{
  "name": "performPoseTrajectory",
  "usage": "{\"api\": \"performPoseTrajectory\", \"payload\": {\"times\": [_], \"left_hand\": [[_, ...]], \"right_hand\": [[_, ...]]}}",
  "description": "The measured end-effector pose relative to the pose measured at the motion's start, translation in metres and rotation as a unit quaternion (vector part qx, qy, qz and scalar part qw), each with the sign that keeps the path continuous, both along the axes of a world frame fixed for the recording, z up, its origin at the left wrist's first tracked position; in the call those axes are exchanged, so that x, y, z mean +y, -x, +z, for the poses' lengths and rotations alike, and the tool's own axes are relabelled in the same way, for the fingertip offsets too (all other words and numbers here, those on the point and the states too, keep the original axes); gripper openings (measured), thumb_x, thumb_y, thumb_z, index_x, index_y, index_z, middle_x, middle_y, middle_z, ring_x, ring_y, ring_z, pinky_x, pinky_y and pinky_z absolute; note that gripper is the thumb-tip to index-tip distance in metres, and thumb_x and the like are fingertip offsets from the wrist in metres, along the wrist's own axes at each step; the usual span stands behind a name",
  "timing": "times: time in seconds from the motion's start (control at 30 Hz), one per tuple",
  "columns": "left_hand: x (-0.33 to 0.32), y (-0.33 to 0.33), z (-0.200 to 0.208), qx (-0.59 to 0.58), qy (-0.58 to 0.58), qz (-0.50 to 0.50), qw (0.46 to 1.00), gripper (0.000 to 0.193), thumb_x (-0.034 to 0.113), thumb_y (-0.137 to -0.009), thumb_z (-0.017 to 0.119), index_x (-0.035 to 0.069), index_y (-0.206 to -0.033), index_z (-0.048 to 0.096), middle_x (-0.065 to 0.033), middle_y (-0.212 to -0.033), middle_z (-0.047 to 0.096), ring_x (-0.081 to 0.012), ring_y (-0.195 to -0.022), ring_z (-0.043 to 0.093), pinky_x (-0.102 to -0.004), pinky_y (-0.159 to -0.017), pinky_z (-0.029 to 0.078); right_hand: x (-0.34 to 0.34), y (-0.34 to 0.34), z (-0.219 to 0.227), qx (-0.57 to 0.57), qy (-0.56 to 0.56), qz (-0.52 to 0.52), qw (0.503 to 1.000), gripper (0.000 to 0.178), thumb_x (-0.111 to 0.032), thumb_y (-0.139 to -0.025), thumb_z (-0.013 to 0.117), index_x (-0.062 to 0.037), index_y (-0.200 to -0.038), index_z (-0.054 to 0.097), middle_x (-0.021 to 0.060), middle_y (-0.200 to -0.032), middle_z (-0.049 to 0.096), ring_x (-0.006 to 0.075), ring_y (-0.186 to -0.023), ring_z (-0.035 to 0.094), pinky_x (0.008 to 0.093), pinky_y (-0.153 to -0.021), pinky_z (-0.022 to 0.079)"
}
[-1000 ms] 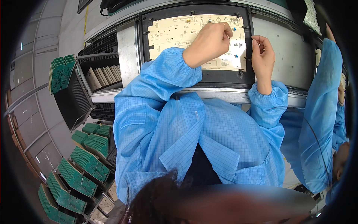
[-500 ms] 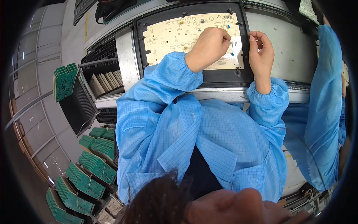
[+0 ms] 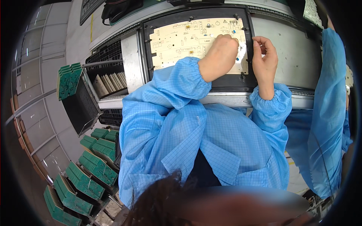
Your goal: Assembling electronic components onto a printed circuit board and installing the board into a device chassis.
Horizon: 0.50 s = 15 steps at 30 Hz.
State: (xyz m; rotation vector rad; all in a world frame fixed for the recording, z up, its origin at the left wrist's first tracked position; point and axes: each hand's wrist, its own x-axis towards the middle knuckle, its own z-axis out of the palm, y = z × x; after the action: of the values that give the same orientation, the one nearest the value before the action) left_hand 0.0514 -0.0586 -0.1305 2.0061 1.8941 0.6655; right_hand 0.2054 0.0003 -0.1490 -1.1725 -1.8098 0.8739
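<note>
– Where do we have our left hand (image 3: 219,56)?
– Over the flat cream circuit board (image 3: 166,51), which lies beneath it within a black rectangular frame (image 3: 230,81). Our fingers are curled; we cannot tell whether they grip anything.
– And our right hand (image 3: 265,60)?
– Half-curled to its right, beside the frame; we cannot tell what it holds.

On your left you have rows of green circuit boards (image 3: 90,180), paler boards (image 3: 109,84) standing on edge beside a dark ribbed panel (image 3: 77,113), and a yellow line (image 3: 91,27) near a black bag (image 3: 121,9), while another person's blue sleeve (image 3: 327,101) shows at your right.
</note>
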Motion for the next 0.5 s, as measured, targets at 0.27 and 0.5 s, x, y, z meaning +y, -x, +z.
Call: {"api": "performPoseTrajectory", "payload": {"times": [0.27,0.5], "left_hand": [[0.001,0.050,0.023,-0.022,-0.031,0.090,0.995,0.016,0.005,-0.079,0.067,-0.002,-0.092,0.070,-0.0271,-0.089,0.065,-0.0428,-0.089,0.062,-0.0474,-0.083,0.050],[0.001,0.064,-0.007,-0.058,-0.006,0.105,0.993,0.013,0.003,-0.076,0.065,-0.001,-0.086,0.071,-0.0244,-0.090,0.066,-0.0415,-0.094,0.060,-0.0453,-0.087,0.047]], "right_hand": [[0.003,0.004,0.012,-0.011,-0.034,0.059,0.998,0.011,-0.006,-0.091,0.064,-0.0017,-0.101,0.068,0.0050,-0.086,0.065,0.0129,-0.075,0.058,0.0252,-0.068,0.048],[0.012,0.054,0.016,-0.097,-0.135,0.266,0.950,0.015,-0.002,-0.079,0.070,-0.0004,-0.093,0.068,0.0150,-0.092,0.064,0.0356,-0.090,0.060,0.0402,-0.081,0.049]]}}
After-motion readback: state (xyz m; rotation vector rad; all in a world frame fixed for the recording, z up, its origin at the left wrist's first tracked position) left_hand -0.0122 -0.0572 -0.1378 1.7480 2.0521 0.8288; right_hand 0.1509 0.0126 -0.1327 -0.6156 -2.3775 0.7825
